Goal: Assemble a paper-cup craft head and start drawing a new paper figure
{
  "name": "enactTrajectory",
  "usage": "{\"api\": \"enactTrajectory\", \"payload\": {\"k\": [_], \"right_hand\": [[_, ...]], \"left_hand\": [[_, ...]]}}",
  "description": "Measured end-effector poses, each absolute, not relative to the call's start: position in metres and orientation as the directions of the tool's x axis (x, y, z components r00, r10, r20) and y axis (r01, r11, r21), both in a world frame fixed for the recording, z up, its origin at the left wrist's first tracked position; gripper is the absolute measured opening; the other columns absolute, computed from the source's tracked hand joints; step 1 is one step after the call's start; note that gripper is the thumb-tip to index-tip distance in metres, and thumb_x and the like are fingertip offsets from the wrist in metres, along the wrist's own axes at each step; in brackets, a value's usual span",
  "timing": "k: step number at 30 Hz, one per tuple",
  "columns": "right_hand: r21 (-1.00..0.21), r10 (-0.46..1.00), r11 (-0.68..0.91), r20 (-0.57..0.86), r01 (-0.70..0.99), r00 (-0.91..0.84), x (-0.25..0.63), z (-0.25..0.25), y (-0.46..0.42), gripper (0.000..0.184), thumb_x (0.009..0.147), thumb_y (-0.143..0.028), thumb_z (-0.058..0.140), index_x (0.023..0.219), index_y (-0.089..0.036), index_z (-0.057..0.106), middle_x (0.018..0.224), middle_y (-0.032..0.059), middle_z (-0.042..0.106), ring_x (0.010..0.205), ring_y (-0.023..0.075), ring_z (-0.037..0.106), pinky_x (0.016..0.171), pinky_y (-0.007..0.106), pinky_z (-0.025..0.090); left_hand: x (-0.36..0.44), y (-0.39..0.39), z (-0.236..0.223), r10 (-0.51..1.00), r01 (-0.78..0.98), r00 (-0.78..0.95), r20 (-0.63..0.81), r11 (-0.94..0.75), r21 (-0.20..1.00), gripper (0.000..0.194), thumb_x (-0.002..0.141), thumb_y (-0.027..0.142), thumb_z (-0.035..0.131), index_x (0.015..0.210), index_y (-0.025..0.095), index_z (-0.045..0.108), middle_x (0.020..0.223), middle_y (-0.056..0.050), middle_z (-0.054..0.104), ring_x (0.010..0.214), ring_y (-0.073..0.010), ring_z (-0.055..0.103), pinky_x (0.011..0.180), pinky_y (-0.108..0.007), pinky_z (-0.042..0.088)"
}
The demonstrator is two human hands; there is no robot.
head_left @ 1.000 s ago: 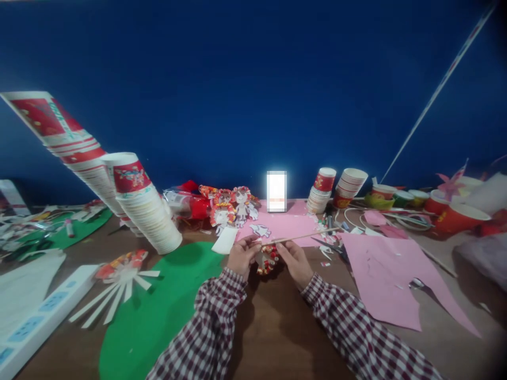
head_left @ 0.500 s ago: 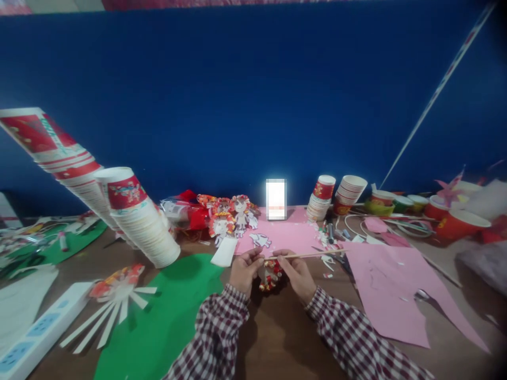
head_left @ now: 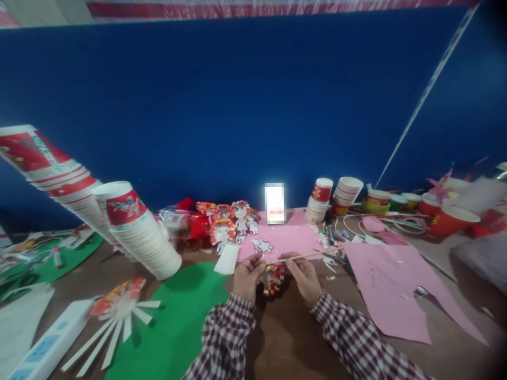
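A thin wooden stick (head_left: 317,253) slants a little up to the right above the table. My left hand (head_left: 247,277) pinches it near its left end, and my right hand (head_left: 304,278) grips it with thumb and fingers further along. Between the hands, just below the stick, is a red, yellow and white paper cutout (head_left: 272,282); I cannot tell whether it is fixed to the stick. A small white paper figure (head_left: 262,245) lies beyond my left hand on a pink sheet (head_left: 291,235). Close to that hand rests a piece of white card (head_left: 227,259).
Tall stacks of paper cups (head_left: 138,232) lean at left, with shorter cup stacks (head_left: 319,203) at back right. Green paper (head_left: 174,316), a power strip (head_left: 55,338), a cut-up cup (head_left: 119,303), colourful paper figures (head_left: 224,224), scissors (head_left: 344,261) and a large pink sheet (head_left: 388,290) surround the hands.
The view has tilted up slightly, so the table's near items sit lower. Both hands keep their grip on the stick, and the right hand has shifted slightly right along it.
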State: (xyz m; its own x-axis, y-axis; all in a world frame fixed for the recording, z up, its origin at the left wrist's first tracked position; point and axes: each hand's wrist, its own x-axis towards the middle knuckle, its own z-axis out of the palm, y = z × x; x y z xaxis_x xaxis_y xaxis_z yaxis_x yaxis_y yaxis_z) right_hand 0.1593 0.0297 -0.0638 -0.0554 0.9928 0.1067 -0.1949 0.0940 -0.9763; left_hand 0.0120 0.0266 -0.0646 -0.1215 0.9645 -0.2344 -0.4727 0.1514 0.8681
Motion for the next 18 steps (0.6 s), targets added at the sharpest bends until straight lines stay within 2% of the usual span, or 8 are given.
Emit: {"api": "enactTrajectory", "payload": {"k": [2, 5, 11, 18], "right_hand": [[-0.977, 0.997, 0.053, 0.065, -0.209, -0.051, 0.16, -0.065, 0.03, 0.035, 0.071, -0.047, 0.06, 0.088, -0.016, 0.06, 0.077, 0.0063, 0.064, 0.068, 0.0191, 0.06, 0.062, 0.033, 0.051], [-0.985, 0.998, 0.048, 0.054, -0.166, -0.035, 0.161, -0.068, 0.03, 0.034, 0.069, -0.046, 0.062, 0.084, -0.016, 0.063, 0.073, 0.0057, 0.064, 0.066, 0.0187, 0.059, 0.061, 0.032, 0.051], [-0.988, 0.999, 0.019, 0.023, -0.15, -0.028, 0.162, -0.072, 0.03, 0.033, 0.066, -0.045, 0.064, 0.085, -0.018, 0.064, 0.08, 0.0064, 0.066, 0.067, 0.0192, 0.06, 0.059, 0.03, 0.051], [-0.988, 0.996, 0.089, 0.092, -0.122, -0.019, 0.164, -0.079, 0.033, 0.03, 0.067, -0.044, 0.064, 0.084, -0.019, 0.065, 0.085, 0.0068, 0.066, 0.071, 0.0187, 0.06, 0.062, 0.03, 0.051]], "left_hand": [[0.013, 0.027, -0.064, 0.963, -0.444, -0.143, -0.226, 0.142, 0.884, 0.042, 0.054, 0.018, 0.073, 0.092, 0.011, 0.058, 0.07, -0.003, 0.059, 0.046, -0.0039, 0.046, 0.039, -0.016, 0.03], [0.015, 0.027, -0.066, 0.966, -0.435, -0.159, -0.206, 0.118, 0.892, 0.041, 0.052, 0.016, 0.073, 0.09, 0.01, 0.06, 0.067, -0.003, 0.06, 0.051, -0.007, 0.05, 0.047, -0.019, 0.037], [0.015, 0.028, -0.07, 0.961, -0.474, -0.185, -0.204, 0.095, 0.876, 0.036, 0.049, 0.016, 0.073, 0.083, 0.01, 0.064, 0.063, -0.003, 0.061, 0.058, -0.0105, 0.054, 0.057, -0.023, 0.042], [0.016, 0.027, -0.067, 0.964, -0.465, -0.192, -0.185, 0.076, 0.882, 0.034, 0.048, 0.016, 0.074, 0.081, 0.01, 0.066, 0.061, -0.003, 0.062, 0.055, -0.0106, 0.054, 0.059, -0.026, 0.043]]}}
